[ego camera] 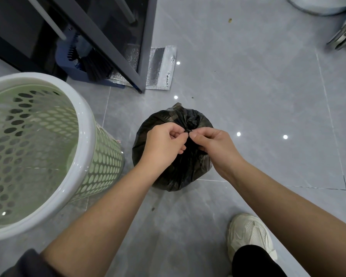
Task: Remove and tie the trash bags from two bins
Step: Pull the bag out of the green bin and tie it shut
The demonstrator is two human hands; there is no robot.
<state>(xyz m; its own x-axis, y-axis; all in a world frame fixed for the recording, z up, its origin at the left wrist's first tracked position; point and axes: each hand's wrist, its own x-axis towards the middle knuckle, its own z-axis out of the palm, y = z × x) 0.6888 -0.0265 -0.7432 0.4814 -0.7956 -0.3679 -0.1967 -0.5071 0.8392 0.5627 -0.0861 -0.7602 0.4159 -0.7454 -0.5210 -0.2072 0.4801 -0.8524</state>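
A black trash bag [178, 172] sits on the grey tiled floor [248, 96] at the middle of the view, its plastic gathered into a bunched neck on top. Both hands work at that neck. The left hand [164, 144] comes in from seven o'clock, its fingers curled, thumb and forefinger pinching the twisted plastic. The right hand [214, 146] comes in from four o'clock and pinches the same twist from the other side, so that the fingertips of the two hands nearly meet over the knot. A loose end of the plastic sticks up from the bag at its twelve o'clock side.

At nine o'clock of the bag, just beside it but not touching, stands a green perforated bin [87, 132] with a broad white rim; its holed inner wall is in plain sight from above.

At eleven o'clock of the bag a dark metal frame [146, 47] rises from the floor, with a black-bristled brush [96, 66] behind it and a silver foil sheet [160, 66] lying flat at its foot. At five o'clock, near the lower edge, a pale sneaker [248, 234] stands on the tiles, with a dark trouser leg [254, 260] over it. A dark sleeve [28, 264] is pushed up on the left forearm at seven o'clock.
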